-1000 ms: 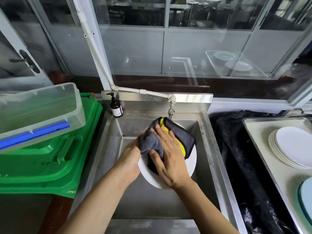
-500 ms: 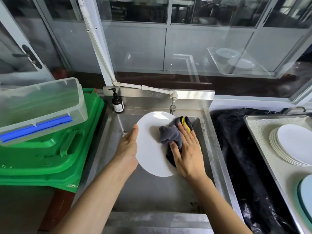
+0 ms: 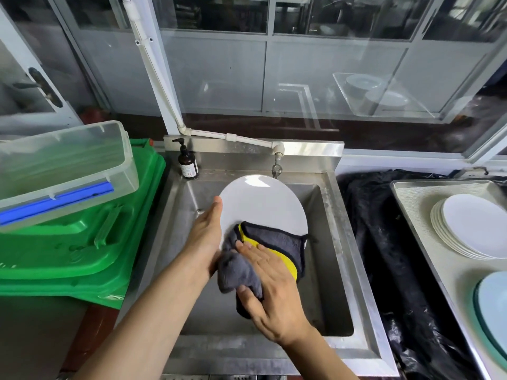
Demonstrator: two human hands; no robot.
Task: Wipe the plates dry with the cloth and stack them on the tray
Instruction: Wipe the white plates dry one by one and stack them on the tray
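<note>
1. The white plate [image 3: 262, 204] looks stiff, smooth and breakable; if damp it will likely be slippery, so the rim seems the safest place to take hold, with the palm behind it.
2. The cloth [image 3: 274, 242], grey with a yellow side, is soft and floppy and bunches under the palm.
3. The plate is held tilted over the sink [image 3: 333, 242], above the basin.
4. The left hand [image 3: 204, 234] holds the plate's left rim, thumb along the edge; its fingers are hidden behind the plate.
5. The right hand [image 3: 270, 289] lies nearly flat, fingers [image 3: 253, 252] straight, pressing the cloth onto the plate's lower part, thumb against the hanging fold.
6. Dried plates [image 3: 472, 229] are stacked on the tray [image 3: 411, 198], well apart to the right.
</note>
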